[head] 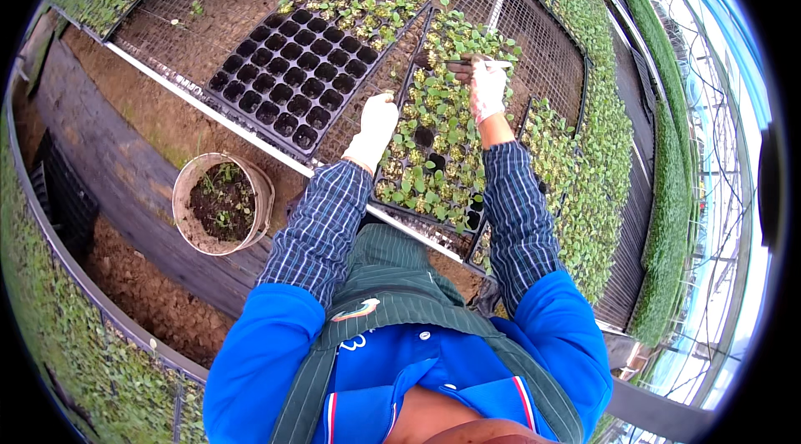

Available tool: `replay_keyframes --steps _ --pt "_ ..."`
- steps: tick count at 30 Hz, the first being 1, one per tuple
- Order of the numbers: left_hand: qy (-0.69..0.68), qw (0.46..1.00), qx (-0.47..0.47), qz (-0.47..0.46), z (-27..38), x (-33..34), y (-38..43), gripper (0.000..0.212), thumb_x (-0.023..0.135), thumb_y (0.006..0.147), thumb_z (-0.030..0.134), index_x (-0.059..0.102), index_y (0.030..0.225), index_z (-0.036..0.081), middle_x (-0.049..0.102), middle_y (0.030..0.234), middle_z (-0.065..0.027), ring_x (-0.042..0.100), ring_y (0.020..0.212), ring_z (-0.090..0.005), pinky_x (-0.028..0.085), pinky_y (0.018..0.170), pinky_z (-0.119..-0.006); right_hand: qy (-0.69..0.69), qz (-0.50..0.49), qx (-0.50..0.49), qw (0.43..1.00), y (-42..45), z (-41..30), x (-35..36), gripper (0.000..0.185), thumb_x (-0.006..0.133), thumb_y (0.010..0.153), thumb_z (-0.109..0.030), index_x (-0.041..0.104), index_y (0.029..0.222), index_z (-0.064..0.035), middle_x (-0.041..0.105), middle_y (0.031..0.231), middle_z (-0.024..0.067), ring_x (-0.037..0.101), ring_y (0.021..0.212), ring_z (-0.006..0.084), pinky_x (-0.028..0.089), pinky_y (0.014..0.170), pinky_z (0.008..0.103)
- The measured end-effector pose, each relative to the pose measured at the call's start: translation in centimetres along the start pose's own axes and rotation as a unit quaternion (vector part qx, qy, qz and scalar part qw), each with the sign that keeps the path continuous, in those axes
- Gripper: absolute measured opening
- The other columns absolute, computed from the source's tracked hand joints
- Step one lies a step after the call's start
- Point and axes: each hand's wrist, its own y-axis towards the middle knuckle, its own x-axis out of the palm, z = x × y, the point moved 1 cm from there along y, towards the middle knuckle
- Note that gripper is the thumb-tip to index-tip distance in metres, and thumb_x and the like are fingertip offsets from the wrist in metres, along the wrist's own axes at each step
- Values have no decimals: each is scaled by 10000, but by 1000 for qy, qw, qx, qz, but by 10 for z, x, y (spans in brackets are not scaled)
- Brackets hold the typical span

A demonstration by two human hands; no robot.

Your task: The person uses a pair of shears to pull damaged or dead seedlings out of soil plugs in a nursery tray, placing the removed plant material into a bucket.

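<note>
My right hand [487, 84], in a white glove with soiled fingers, is closed around a thin tool with a pale handle [499, 64]. The tool's dark end points left among the seedlings of a planted plug tray [432, 125]. At that tray's left edge is my left hand [377, 121], in a white glove, its fingers drawn together; whether they pinch something small is unclear. To the left lies a black plastic plug tray [294, 68], with seedlings in its upper cells and many bare cells below. A few cells of the planted tray are bare too.
The trays rest on a wire mesh bench with a pale metal edge [206, 107]. A bucket [181, 206] holding soil and small plants stands left of my arms. More seedling trays [588, 193] lie at the right. Black stacked trays [66, 193] are at the far left.
</note>
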Motion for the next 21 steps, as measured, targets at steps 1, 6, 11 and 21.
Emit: replay_keyframes --steps 1,6,11,21 --pt "-2 1000 3 18 -3 -1 0 295 490 757 77 639 984 -37 657 909 -212 635 886 -288 465 792 -326 -10 -28 -22 999 -16 -10 9 236 444 923 -121 587 956 63 647 861 145 671 716 210 527 580 252" --pt "-98 995 -12 -34 2 -18 -20 156 545 833 68 657 904 -14 649 849 -50 564 755 -118 459 672 -270 -181 -196 -207 941 -121 -42 94 287 439 895 -221 637 994 -38 656 848 138 653 689 236 532 649 311" --pt "-270 958 -6 -95 11 -55 -75 160 551 833 74 660 924 0 643 863 -47 571 753 -126 470 679 -276 -260 -439 -236 827 -226 -52 204 179 485 829 -73 566 987 -86 574 716 88 445 447 255 440 426 302" --pt "-32 997 65 -37 24 -32 -53 225 555 824 61 653 1013 -11 640 824 -41 546 698 -111 453 630 -260 -160 -153 -291 931 -165 -63 47 299 456 941 -246 596 1103 -36 675 891 113 664 775 158 557 670 260"
